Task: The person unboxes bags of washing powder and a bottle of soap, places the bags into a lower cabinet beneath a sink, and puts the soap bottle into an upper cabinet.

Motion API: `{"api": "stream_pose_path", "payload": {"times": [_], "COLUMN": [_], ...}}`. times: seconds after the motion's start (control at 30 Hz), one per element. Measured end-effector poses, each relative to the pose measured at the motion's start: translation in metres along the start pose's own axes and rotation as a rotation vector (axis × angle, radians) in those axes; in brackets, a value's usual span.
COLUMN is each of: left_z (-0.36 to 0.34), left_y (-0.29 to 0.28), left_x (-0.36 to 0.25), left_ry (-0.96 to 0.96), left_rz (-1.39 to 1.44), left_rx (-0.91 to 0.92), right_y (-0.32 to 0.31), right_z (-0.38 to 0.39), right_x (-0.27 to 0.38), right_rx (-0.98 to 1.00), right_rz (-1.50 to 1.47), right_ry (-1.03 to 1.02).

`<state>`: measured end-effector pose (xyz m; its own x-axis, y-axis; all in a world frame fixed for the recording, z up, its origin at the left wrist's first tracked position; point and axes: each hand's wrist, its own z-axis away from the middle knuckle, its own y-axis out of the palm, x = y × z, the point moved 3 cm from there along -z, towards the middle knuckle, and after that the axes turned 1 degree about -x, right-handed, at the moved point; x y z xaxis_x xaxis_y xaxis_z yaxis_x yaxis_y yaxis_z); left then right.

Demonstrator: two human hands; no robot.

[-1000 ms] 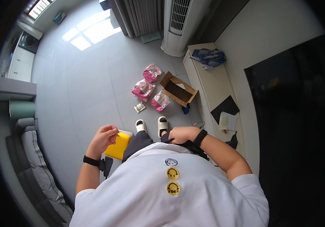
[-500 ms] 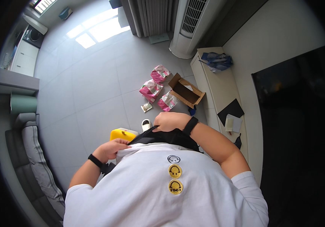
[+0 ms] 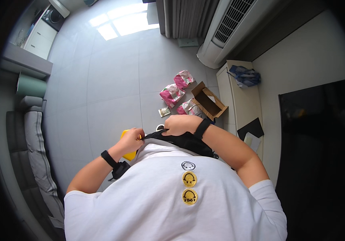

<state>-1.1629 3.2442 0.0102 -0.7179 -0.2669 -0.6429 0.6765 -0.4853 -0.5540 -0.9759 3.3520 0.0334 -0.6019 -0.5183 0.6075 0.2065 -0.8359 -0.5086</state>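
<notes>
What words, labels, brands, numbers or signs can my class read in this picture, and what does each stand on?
Lowest round patch on the white shirt: short dark lettering, not copied here.
Pink-and-white packages on the floor: printing too small to read.
Small pale packet: any print too small to read.
Black cloth held by the left hand and right hand: no lettering visible.
</notes>
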Motion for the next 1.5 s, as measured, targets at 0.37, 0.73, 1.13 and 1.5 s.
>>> {"api": "stream_pose_path", "payload": {"times": [0.37, 0.73, 1.13, 1.5], "left_z": [0.062, 0.158, -0.062, -0.107], "left_y": [0.019, 0.013, -0.011, -0.059], "left_x": [0.068, 0.045, 0.000, -0.064], "left_ry": [-0.481, -0.497, -0.132, -0.081], "left_rz": [1.007, 1.191, 0.419, 0.547], "left_rx": [0.720, 0.589, 1.343, 0.727], "right_y": [0.015, 0.051, 0.203, 0.017], "right_z": [0.010, 0.085, 0.224, 0.287], "right_x": [-0.016, -0.070, -0.077, -0.116], "right_rx": [-0.008, -0.048, 0.104, -0.035], "right_rz": [0.061, -0.126, -1.061, -0.990], "right_ry": [-0.026, 0.101, 0.115, 0.456]}}
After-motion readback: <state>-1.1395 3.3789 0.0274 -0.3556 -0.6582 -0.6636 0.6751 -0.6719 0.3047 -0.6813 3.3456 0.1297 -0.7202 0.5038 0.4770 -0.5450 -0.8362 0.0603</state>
